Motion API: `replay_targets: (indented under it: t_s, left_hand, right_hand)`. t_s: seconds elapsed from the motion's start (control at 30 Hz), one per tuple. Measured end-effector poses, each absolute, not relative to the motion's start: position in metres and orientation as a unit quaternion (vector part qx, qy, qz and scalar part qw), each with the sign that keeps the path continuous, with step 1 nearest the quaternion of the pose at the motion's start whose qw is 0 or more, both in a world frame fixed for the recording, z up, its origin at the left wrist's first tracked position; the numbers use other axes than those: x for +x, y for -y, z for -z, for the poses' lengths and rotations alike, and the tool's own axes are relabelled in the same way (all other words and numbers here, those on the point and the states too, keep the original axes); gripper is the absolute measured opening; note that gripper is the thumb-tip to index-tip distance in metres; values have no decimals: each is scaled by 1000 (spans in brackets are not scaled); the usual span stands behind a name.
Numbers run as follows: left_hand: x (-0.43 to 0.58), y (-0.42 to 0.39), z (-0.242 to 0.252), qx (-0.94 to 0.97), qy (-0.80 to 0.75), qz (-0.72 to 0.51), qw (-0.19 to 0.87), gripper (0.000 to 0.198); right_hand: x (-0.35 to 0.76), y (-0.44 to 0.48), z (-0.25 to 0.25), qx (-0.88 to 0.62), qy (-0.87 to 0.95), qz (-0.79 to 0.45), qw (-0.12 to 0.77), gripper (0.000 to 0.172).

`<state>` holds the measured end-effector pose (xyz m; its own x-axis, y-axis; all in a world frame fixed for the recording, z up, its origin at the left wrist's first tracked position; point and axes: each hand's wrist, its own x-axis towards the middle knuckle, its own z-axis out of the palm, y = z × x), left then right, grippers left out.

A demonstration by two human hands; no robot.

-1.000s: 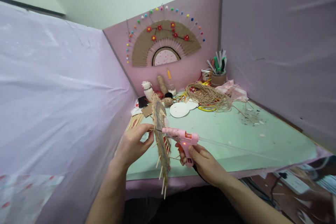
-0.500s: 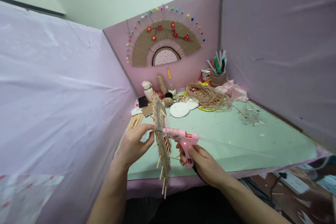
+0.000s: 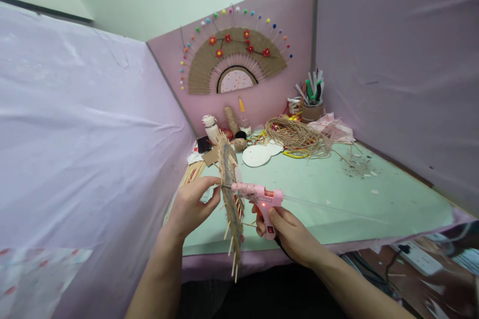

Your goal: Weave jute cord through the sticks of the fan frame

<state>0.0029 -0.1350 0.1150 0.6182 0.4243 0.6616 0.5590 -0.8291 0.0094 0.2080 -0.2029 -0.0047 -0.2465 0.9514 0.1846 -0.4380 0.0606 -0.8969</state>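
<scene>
My right hand (image 3: 288, 227) is wrapped round the handle of a pink glue gun (image 3: 258, 197), with a clear glue stick (image 3: 329, 205) out of its back end. The gun's nozzle meets the edge of a twine-covered piece (image 3: 231, 209) seen nearly edge-on, with thin wooden sticks poking out of it. At that same edge, the thumb and forefinger of my left hand (image 3: 194, 204) are closed near the nozzle tip; what lies between them is too small to make out.
A coil of twine (image 3: 295, 137), white card discs (image 3: 256, 156), a white bottle (image 3: 210, 129) and a tool pot (image 3: 312, 109) stand at the table's back. A decorated fan (image 3: 239, 55) hangs behind. A power strip (image 3: 417, 259) lies lower right.
</scene>
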Motion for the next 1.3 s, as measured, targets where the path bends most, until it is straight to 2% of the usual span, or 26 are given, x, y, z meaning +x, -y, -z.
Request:
replay_targets:
  t_s: [1.3]
  left_hand:
    - [4, 135, -112, -893, 279, 342, 89, 20]
  right_hand:
    - [208, 203, 3, -277, 472, -635, 546, 46]
